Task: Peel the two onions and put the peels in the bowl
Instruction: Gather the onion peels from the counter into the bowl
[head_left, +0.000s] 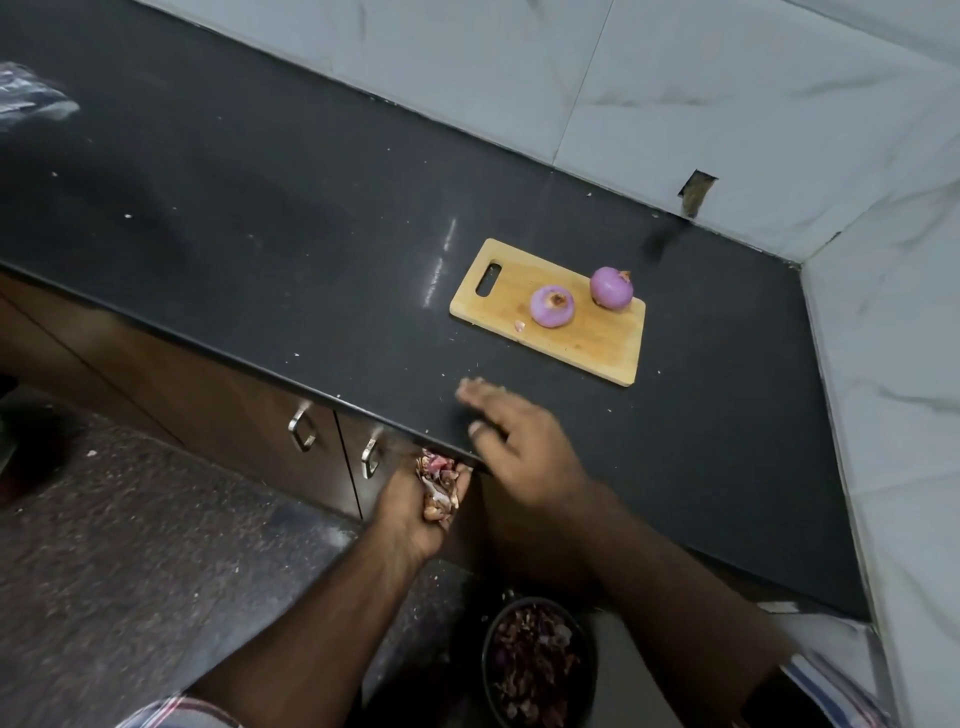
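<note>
Both round purple onions, the nearer onion (552, 306) and the farther onion (612, 287), sit bare of dry skin on the pale wooden cutting board (587, 343) at the far right of the black stone counter (260, 234). One small pinkish scrap of peel (519, 326) lies on the board just beside the nearer onion.

The chief risk lies with the heap of papery brown and pink peels (439, 488) cupped in the left hand (415, 512). That hand is held palm up against the near edge of the counter, fingers curled loosely round the pile, and the dark round bowl (540, 660), already full of peels, stands well below and to the near right. The skins are light and loose; a tilt of the palm on the way down would likely scatter them on the speckled floor (130, 571). A sweep that overshoots the edge could do the same.

The right hand (514, 441) lies flat over the counter's near edge, fingers straight and together, thumb tucked under, holding nothing; it is blurred, and appears posed to brush crumbs leftward toward the cupped palm. Its forearm reaches in from the near right, crossing above the bowl. The scrap on the board could easily be overlooked.
</note>
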